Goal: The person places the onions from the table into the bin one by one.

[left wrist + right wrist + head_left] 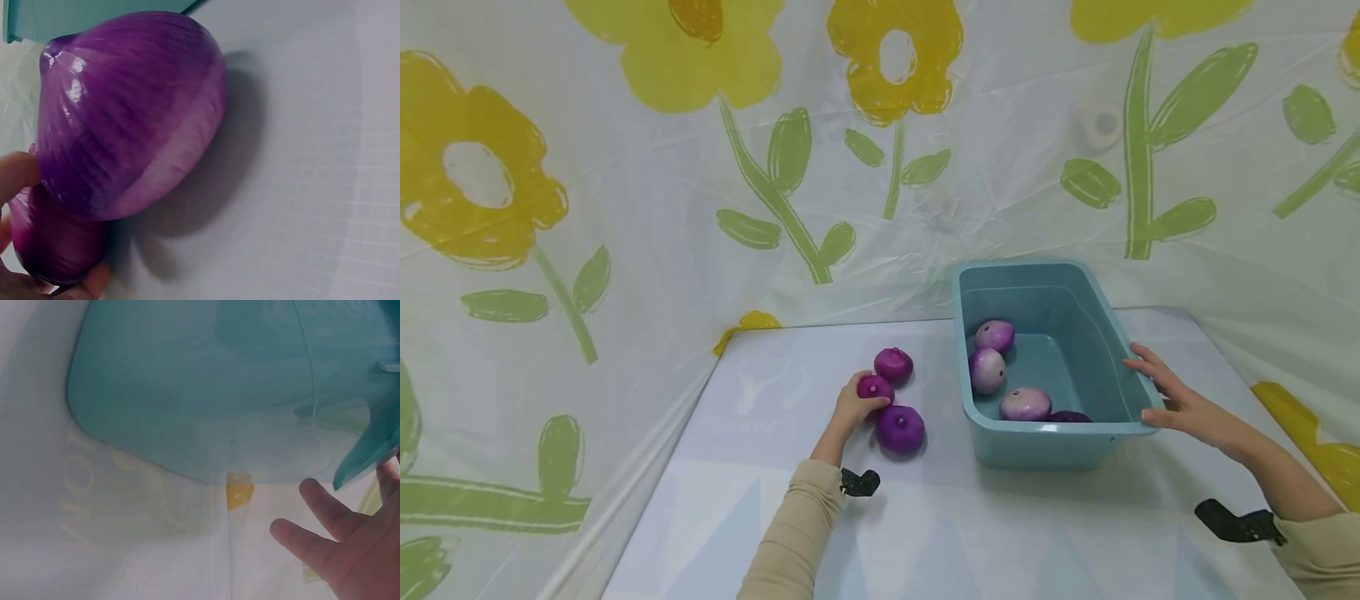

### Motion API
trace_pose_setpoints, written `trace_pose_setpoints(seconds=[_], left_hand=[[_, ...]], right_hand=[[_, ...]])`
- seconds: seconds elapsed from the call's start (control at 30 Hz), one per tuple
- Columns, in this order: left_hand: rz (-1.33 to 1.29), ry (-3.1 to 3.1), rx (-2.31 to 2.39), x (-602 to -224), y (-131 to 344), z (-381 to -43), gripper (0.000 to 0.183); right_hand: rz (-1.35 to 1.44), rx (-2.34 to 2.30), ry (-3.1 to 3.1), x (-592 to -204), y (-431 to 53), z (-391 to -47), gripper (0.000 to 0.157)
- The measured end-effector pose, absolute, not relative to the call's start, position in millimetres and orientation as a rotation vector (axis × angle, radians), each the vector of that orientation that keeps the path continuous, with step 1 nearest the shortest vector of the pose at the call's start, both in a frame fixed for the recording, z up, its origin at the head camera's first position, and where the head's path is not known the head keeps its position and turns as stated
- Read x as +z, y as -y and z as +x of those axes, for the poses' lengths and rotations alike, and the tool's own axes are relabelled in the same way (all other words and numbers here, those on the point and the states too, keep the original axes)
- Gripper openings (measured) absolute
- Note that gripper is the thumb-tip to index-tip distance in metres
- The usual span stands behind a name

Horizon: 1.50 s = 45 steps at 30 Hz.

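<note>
On tabletop [917, 517] | left hand [854, 406] pinches onion [874, 386] | right hand [1197, 414] spread at tub [1045, 446] | faint lettering [762, 425], partly legible

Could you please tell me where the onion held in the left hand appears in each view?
Head: the onion is just below centre, gripped by the left hand.
Left wrist: the onion, lower left, partly behind a larger onion.
Right wrist: not in it.
Shared landmark: the bin, in all three.

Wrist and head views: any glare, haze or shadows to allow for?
Left wrist: glare spots on the large purple onion, soft shadow beside it; right wrist: the teal bin fades into pale haze near the right hand; head: soft shadow below the bin.
</note>
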State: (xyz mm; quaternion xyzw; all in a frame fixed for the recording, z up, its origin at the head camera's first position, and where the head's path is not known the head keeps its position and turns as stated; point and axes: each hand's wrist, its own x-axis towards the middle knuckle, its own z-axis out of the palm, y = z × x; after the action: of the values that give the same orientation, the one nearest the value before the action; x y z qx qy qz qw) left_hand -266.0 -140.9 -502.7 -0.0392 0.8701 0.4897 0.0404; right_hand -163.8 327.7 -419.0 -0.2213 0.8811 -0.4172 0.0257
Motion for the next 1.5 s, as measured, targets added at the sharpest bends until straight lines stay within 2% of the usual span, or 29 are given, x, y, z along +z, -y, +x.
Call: trace_pose_setpoints(seconds=[0.2, 0.53, 1.1, 1.5], left_hand=[[-0.189, -2.651, 1.599, -500.2, 145.2, -262.5, 0.066], [-0.336, -2.494, 1.71, -475.4, 159.1, -263.7, 0.066], [-0.145, -2.521, 1.723, -402.0, 145.6, -280.3, 0.066], [0.086, -2.488, 1.769, -347.5, 98.3, -282.6, 0.072]], right_hand=[[-0.678, -1.296, -2.723, -418.3, -328.2, -163.6, 0.068], [-0.659, -1.344, -2.681, -420.1, -327.1, -161.8, 0.068], [-0.74, -1.334, -2.705, -420.5, -326.5, -159.9, 0.069], [-0.643, -1.331, -2.701, -421.3, -326.7, -159.8, 0.069]])
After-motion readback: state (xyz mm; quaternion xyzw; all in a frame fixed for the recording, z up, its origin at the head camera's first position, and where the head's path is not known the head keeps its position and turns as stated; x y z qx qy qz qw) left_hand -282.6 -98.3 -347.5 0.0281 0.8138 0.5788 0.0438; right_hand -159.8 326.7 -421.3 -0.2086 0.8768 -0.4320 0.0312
